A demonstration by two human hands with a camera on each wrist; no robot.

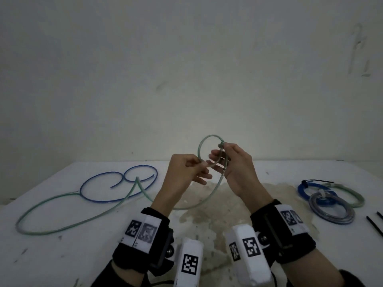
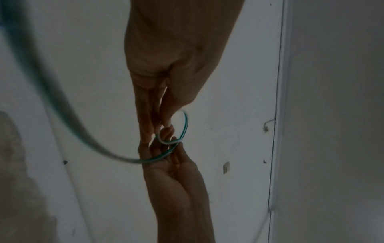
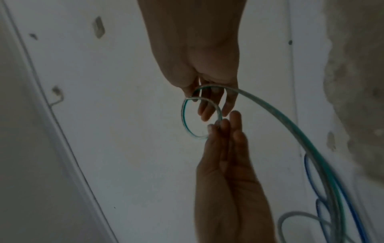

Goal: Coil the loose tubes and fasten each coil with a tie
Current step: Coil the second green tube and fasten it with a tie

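Note:
A thin green-tinted tube (image 1: 211,135) is raised above the white table (image 1: 62,255), bent into one small loop between my hands. My left hand (image 1: 202,164) pinches the loop's lower end with curled fingers. My right hand (image 1: 222,146) pinches the loop's right side between thumb and forefinger, its other fingers stretched toward the left hand. The rest of the tube sags to the table and runs far left. The left wrist view shows the loop (image 2: 185,125) held between both hands' fingertips; so does the right wrist view (image 3: 185,115). A loose blue tube (image 1: 143,166) lies curled at the left.
At the right lie three tied coils: blue (image 1: 300,190), green (image 1: 357,198) and grey (image 1: 342,219). Black ties (image 1: 374,225) lie at the right edge. A pale stain marks the table under my hands. A bare wall stands behind.

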